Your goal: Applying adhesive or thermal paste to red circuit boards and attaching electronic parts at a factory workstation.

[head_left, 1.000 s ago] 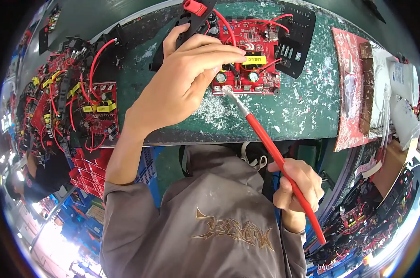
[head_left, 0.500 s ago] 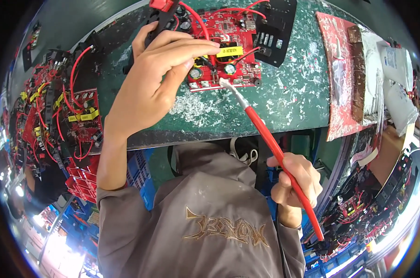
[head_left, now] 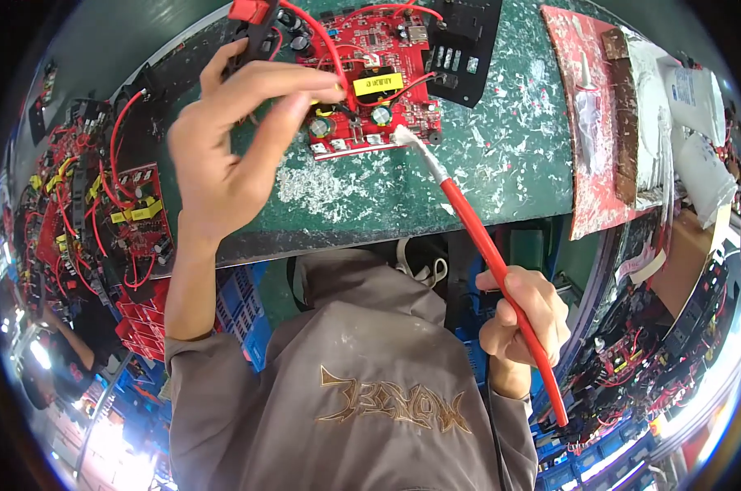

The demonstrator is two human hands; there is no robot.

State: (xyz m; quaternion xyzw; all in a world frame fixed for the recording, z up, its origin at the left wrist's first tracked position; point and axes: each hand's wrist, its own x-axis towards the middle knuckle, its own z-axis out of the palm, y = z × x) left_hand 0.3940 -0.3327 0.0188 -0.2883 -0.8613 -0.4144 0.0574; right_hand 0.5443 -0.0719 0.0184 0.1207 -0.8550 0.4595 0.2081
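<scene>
On our left we have a tangled heap of red circuit boards and red wires, then our bare left hand, thumb and forefinger parted; we cannot tell whether its other fingers grip the slim black panel behind them. Next, on the white-flecked green tabletop, lies a red circuit board with a yellow-banded block, the whitened tip of a long red-handled brush at its near edge, our right hand curled firmly around the handle.
</scene>
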